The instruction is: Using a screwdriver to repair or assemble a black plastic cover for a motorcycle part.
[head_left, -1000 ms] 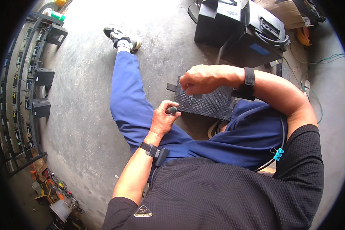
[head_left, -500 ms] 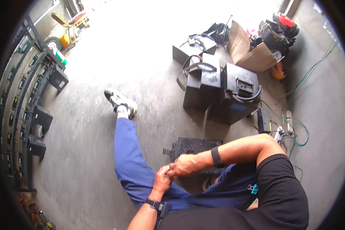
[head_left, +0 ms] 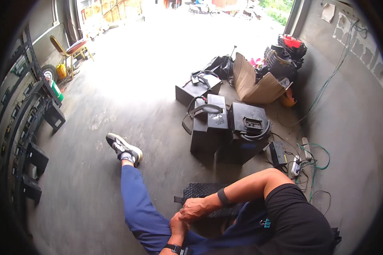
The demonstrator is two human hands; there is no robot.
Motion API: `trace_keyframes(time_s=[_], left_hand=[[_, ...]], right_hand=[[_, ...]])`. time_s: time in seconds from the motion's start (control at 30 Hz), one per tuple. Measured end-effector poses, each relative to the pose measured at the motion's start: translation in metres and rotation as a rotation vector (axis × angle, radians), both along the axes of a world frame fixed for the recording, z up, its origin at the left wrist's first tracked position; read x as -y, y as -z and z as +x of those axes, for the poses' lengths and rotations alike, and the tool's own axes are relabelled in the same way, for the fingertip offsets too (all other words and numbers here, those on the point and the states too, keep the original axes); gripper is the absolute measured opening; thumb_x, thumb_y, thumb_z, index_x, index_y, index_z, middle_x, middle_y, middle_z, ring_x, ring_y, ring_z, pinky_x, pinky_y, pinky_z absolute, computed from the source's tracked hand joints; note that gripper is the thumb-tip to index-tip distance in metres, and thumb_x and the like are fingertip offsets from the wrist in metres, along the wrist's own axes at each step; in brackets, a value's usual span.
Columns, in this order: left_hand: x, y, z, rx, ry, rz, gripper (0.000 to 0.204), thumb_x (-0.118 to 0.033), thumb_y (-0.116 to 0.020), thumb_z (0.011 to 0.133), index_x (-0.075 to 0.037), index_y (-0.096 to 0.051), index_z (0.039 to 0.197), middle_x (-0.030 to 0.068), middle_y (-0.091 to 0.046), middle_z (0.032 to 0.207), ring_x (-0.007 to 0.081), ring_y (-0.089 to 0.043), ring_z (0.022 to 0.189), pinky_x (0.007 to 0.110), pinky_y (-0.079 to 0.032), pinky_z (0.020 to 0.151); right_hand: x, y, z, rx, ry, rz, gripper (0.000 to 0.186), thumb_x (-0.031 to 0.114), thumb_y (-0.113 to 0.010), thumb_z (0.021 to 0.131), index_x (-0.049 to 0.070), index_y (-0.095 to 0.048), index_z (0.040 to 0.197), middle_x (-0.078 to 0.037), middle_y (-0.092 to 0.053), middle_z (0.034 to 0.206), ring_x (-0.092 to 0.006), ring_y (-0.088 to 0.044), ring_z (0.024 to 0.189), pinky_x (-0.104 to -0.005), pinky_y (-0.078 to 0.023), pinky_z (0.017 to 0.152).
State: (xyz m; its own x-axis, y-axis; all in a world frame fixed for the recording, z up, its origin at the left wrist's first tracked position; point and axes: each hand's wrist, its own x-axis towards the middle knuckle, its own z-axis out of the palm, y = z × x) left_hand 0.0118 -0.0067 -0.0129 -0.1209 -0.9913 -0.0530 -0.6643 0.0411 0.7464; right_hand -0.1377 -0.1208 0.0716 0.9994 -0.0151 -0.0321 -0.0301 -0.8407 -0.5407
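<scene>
My left hand (head_left: 178, 226) and my right hand (head_left: 193, 208) meet above my lap, both with fingers closed. The right fingers lie over the top of the left hand, and whatever may be between them is hidden. Beneath and just beyond the right hand, a black textured flat panel (head_left: 200, 189) with a small tab lies on the floor, partly covered by my right forearm. My left leg in blue trousers (head_left: 137, 191) stretches forward over the concrete.
Ahead stand black boxes with thick cables: one far (head_left: 191, 92), one in the middle (head_left: 208, 127), one nearer (head_left: 247, 127). A cardboard box (head_left: 266, 90) is behind them. A power strip (head_left: 295, 165) and tangled cords lie right. A rack (head_left: 19, 131) lines the left; a chair (head_left: 74, 49) stands beyond.
The view has tilted upward, so the boxes sit lower in it and more of the bright doorway shows. My hands stay together above my lap.
</scene>
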Motion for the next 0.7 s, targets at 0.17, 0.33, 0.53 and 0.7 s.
trace_keyframes(time_s=[0.17,0.33,0.53,0.7], left_hand=[[-0.002,0.006,0.002,0.001,0.045,-0.102,0.013,-0.009,-0.066,0.073,-0.009,-0.068,0.086,0.0119,-0.070,0.090,0.0335,-0.068,0.086,0.042,-0.055,0.075],[-0.006,0.013,0.001,-0.073,-0.037,0.007,0.014,-0.009,-0.066,0.073,-0.009,-0.069,0.087,0.0131,-0.070,0.092,0.0348,-0.068,0.086,0.043,-0.054,0.075],[-0.003,0.006,0.005,-0.046,0.009,-0.026,0.013,-0.010,-0.065,0.075,-0.007,-0.068,0.087,0.0139,-0.069,0.090,0.0369,-0.067,0.085,0.044,-0.054,0.073],[-0.002,0.017,0.000,-0.149,-0.096,0.057,0.019,-0.015,-0.075,0.070,-0.005,-0.066,0.082,0.0183,-0.069,0.083,0.0391,-0.068,0.081,0.043,-0.052,0.066]], right_hand=[[-0.005,0.000,0.001,-0.021,-0.067,-0.061,0.017,0.016,-0.055,0.086,-0.001,-0.054,0.088,-0.017,-0.064,0.074,-0.0368,-0.067,0.067,-0.0457,-0.051,0.054],[-0.003,-0.009,0.006,-0.130,-0.046,-0.085,0.018,0.017,-0.058,0.084,0.000,-0.055,0.086,-0.017,-0.064,0.069,-0.0343,-0.067,0.066,-0.0454,-0.050,0.053],[-0.006,0.009,0.004,0.191,-0.008,-0.042,0.019,0.019,-0.059,0.083,0.001,-0.058,0.077,-0.016,-0.064,0.065,-0.0347,-0.066,0.062,-0.0458,-0.050,0.052],[0.002,0.000,0.004,-0.099,-0.073,-0.083,0.018,0.019,-0.059,0.084,0.002,-0.059,0.077,-0.017,-0.065,0.069,-0.0353,-0.066,0.064,-0.0469,-0.049,0.053]])
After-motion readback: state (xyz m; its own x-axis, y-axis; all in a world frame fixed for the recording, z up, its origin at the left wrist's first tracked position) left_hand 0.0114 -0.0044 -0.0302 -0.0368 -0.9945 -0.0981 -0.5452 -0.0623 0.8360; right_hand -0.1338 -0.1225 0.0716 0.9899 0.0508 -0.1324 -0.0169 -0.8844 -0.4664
